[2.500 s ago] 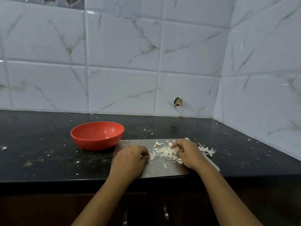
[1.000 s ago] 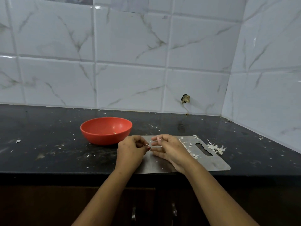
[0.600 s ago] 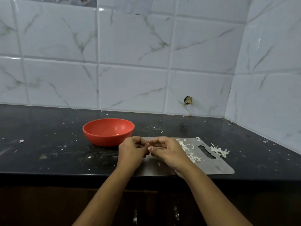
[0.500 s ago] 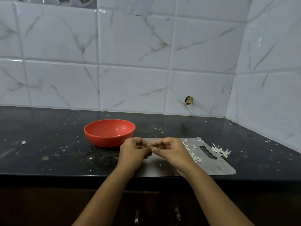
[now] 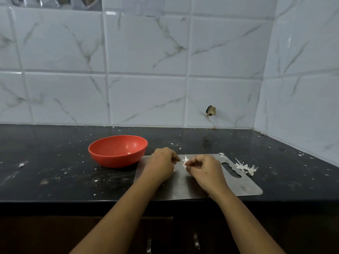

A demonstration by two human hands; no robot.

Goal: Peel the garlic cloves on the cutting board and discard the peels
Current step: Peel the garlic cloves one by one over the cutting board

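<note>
Both hands hover over the left part of a steel cutting board (image 5: pixel 244 188) lying at the counter's front edge. My left hand (image 5: pixel 161 166) has its fingers curled round a garlic clove that is almost wholly hidden inside them. My right hand (image 5: pixel 206 171) pinches a white shred of garlic peel (image 5: pixel 185 159) between thumb and fingertips, a small gap away from the left hand. A small heap of loose peels (image 5: pixel 245 168) lies off the board's right end, beside its handle slot. My right hand hides the peels on the board itself.
A red bowl (image 5: pixel 117 151) stands on the black counter (image 5: pixel 55 171) just left of the board, with a small pale bit inside. Tiny peel flecks are scattered over the counter. Tiled walls close off the back and the right side.
My right hand left the peel heap on the board and met my left hand. The two pinched one clove together, then drew slightly apart, with a peel shred in the right fingers.
</note>
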